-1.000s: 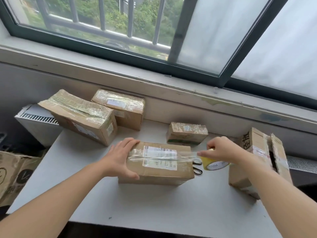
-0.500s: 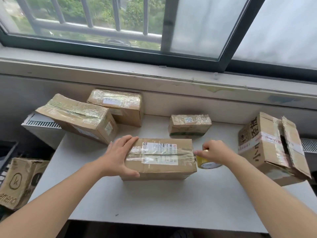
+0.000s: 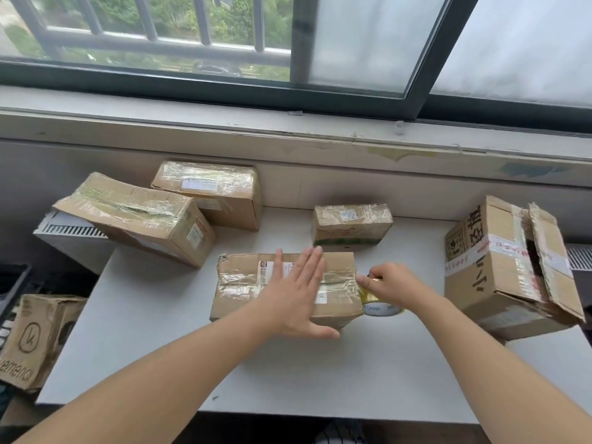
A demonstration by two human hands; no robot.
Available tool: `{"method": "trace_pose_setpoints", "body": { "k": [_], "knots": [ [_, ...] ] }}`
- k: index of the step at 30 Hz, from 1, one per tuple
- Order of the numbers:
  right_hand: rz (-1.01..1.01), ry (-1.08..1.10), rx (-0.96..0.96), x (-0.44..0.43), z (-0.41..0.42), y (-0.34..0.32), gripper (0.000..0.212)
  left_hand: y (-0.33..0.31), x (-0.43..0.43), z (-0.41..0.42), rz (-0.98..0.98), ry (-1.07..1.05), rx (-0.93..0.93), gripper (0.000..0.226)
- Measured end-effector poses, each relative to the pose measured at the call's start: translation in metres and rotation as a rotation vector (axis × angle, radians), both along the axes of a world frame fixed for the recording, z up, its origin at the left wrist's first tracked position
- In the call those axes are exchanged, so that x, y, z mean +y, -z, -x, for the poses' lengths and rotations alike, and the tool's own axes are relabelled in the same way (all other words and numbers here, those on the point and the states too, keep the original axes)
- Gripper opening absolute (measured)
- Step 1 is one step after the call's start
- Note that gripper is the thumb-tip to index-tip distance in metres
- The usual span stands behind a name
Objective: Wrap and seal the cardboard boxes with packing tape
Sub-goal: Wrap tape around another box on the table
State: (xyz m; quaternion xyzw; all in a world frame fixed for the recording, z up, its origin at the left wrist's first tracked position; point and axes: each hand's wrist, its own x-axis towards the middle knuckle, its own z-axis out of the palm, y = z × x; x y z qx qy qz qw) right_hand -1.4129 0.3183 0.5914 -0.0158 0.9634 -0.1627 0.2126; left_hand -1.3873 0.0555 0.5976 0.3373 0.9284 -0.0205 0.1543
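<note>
In the middle of the flat white table [image 3: 320,373] lies a brown cardboard box [image 3: 243,283] with a white shipping label, its long side toward the person. Shiny clear tape already runs along its top from the left end to the right end.

The left hand [image 3: 298,293] lies flat on the top of this box, over the label. Its fingers are straight and close together, pointing away from the person, and the thumb stretches out near the front edge. It presses down and grips nothing.

The right hand [image 3: 392,283] is just beside the right end of the box. Its fingers are curled and hold a roll of clear packing tape [image 3: 381,307] with a white core (the print on the core reads partly "CHINA"). The roll is at the right end of the box, low by the table; whether it touches the cardboard I cannot tell.

Behind the box, near the wall, stands a small taped cardboard box [image 3: 350,227]. At the left are two bigger taped boxes: a long tilted box [image 3: 137,219], which reaches over the table's left edge above a white radiator [image 3: 67,235], and behind it a second taped box [image 3: 211,190] against the wall. At the right edge of the table lies a large cardboard box with black characters [image 3: 499,264], its flaps open toward the right. Below the table at the left is a worn carton with a round logo [image 3: 35,338]. Above all is a dark-framed window [image 3: 301,43].
</note>
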Motion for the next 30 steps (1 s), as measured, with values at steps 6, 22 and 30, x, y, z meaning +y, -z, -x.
{"method": "trace_pose_setpoints", "body": {
  "k": [6,22,30],
  "knots": [
    [0.028,0.044,0.0,0.0,-0.004,0.008,0.059,0.004,0.062,-0.004,-0.057,0.068,0.029,0.128],
    [0.125,0.088,-0.028,-0.019,-0.005,0.009,0.059,-0.014,-0.146,0.004,0.092,-0.076,0.082,0.117],
    [0.139,0.125,-0.027,-0.027,-0.009,0.01,0.059,-0.012,-0.081,-0.002,0.072,-0.105,0.028,0.13]
  ]
}}
